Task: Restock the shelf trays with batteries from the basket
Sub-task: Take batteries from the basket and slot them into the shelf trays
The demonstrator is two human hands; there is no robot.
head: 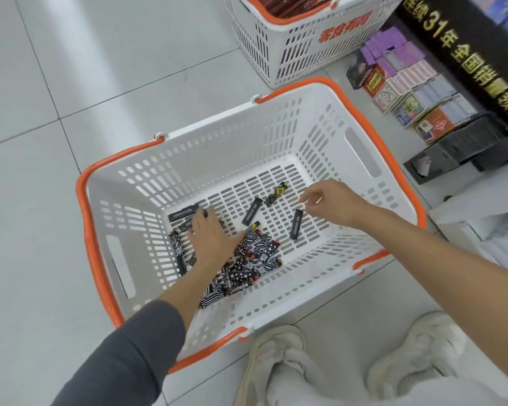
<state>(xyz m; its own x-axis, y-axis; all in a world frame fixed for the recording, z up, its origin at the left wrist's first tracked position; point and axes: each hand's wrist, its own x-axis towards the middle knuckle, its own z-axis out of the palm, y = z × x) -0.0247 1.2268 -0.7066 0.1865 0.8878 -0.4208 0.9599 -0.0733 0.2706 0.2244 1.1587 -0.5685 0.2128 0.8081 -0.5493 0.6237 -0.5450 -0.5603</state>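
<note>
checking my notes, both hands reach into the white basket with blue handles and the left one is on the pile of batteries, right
Not quite. The head view shows the handles are orange, not blue. The rest stands: the left hand and right hand reach into the white basket, and the left one is on the pile of batteries.

You look down on a floor (41, 148) of pale, glossy square tiles with thin dark joints, and a soft band of reflected light (79, 63) runs across it in the upper left of the frame. At top centre stands a second white basket (291, 48) with an orange rim. To its right, small card boxes (408, 80) are stacked beside a black panel (464, 54) with gold characters.
</note>
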